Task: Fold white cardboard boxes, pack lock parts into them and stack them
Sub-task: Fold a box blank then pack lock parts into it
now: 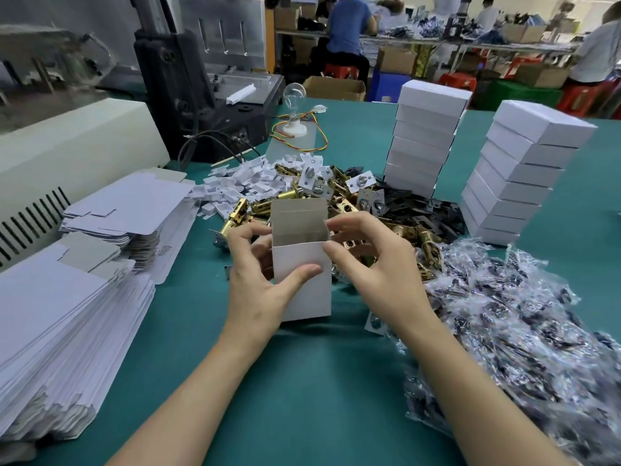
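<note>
On the table, flat blanks are lying stacked at nine o'clock, handy for folding. Finished boxes are standing in two towers at one and two o'clock, out of the way. Lock parts are lying heaped at twelve. At centre, the left hand is gripping the upright open box, steadying it, while the right hand is pinching its right rim, likely squaring it.
</note>
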